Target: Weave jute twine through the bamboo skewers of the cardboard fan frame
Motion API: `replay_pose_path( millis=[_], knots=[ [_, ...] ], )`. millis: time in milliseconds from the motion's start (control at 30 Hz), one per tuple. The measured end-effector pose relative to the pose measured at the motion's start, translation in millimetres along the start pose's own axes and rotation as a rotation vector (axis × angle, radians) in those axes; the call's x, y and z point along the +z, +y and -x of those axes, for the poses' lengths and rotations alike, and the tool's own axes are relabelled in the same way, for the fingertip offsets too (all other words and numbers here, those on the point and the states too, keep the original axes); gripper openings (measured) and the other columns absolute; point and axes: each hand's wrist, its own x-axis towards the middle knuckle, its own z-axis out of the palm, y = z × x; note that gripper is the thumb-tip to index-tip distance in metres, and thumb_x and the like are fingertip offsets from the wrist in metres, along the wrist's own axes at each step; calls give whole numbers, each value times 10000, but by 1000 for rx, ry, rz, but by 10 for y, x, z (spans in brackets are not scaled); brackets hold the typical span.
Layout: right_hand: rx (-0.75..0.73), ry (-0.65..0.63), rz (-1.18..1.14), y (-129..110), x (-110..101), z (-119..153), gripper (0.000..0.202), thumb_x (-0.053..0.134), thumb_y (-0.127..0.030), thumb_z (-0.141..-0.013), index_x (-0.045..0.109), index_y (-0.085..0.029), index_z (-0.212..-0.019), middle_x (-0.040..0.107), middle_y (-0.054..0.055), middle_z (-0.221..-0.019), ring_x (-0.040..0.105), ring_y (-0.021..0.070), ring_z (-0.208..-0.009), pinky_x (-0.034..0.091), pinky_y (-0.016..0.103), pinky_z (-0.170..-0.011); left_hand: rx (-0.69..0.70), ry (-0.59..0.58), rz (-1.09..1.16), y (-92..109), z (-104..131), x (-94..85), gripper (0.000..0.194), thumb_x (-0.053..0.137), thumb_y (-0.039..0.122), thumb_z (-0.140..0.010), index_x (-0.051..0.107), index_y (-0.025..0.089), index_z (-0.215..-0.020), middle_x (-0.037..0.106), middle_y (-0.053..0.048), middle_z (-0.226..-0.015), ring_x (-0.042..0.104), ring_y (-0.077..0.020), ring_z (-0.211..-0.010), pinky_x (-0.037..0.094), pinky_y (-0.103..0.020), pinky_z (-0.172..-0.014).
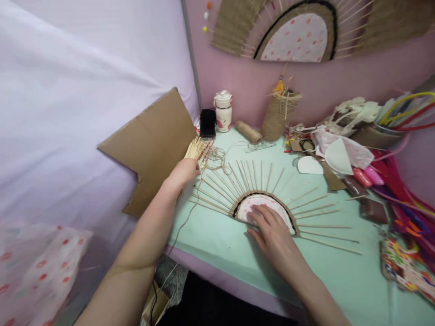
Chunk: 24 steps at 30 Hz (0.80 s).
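My left hand [186, 171] is closed round a bundle of thin wooden sticks [196, 147] at the table's left side, their tips fanning out above my fist. With fingers stretched out, my right hand [270, 225] lies on a half-circle craft piece [280, 209] covered in spotted fabric, with a black and brown curved border. Thin sticks [316, 226] radiate from that border like sun rays, with a wider gap at the upper right. Loose twine [217, 156] lies tangled beside my left hand, and one strand trails down over the table edge.
A cardboard sheet [152, 136] leans at the left. Along the back stand a black phone-like object [207, 123], a white bottle [223, 113], a small twine spool [248, 131] and a large twine roll [277, 115]. Craft supplies crowd the right; a similar piece [295, 38] hangs on the wall.
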Motion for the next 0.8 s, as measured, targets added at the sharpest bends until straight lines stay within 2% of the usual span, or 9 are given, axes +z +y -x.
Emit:
replay_pose_path(
  millis=[100,167,267,400,467,633,733,800],
  knots=[
    [-23,9,-65,-74,-2,38,263,528,-239,-904,606,-182,-1149,592,143,-1253,539,292,-1182,463,500,-997,-36,-19,-25,46,-36,206,130,638,234,-744,700,127,-703,705,-202,-869,656,-311,-890,453,-351,-808],
    [-73,-31,-99,-159,-24,22,261,523,-239,-911,603,-187,-1154,602,137,-1229,555,276,-1166,479,472,-986,-55,-3,-31,43,-40,304,140,601,206,-765,689,109,-716,697,-230,-903,653,-325,-920,449,-362,-822],
    [-142,-87,-96,-289,-30,-56,258,538,-222,-904,610,-173,-1146,601,141,-1242,545,272,-1188,466,457,-1009,-87,49,-20,3,-33,285,141,546,155,-788,679,108,-797,691,-231,-951,651,-311,-940,447,-354,-830],
    [-69,-121,63,-328,45,-139,435,628,-199,-822,571,-212,-1253,518,134,-1397,414,377,-1325,369,612,-1045,-121,159,-5,-49,1,19,209,477,170,-835,626,114,-971,667,-236,-1035,642,-303,-951,452,-361,-807],
    [-12,-165,140,-280,96,-124,534,650,-183,-788,539,-237,-1308,488,119,-1441,379,418,-1345,336,680,-1025,-126,221,65,-64,15,-118,209,444,177,-852,584,121,-997,672,-221,-995,647,-283,-887,457,-360,-769],
    [2,-224,193,-156,143,51,551,590,-150,-812,519,-282,-1342,470,82,-1469,377,391,-1362,321,676,-1038,-59,425,539,-64,-65,-389,79,430,147,-845,496,183,-871,654,-66,-723,570,-150,-562,431,-281,-605],
    [9,-238,205,-156,123,153,569,604,-146,-795,527,-294,-1339,476,77,-1466,387,387,-1358,326,671,-1040,-8,585,735,0,-211,-628,95,431,122,-839,452,200,-789,618,-14,-670,538,-111,-514,399,-246,-558],
    [11,-247,218,-177,111,192,599,626,-139,-775,525,-296,-1344,481,77,-1462,390,393,-1357,329,674,-1039,2,648,926,81,-322,-837,127,428,105,-841,431,202,-759,600,1,-654,517,-94,-495,370,-231,-527]
  ],
)
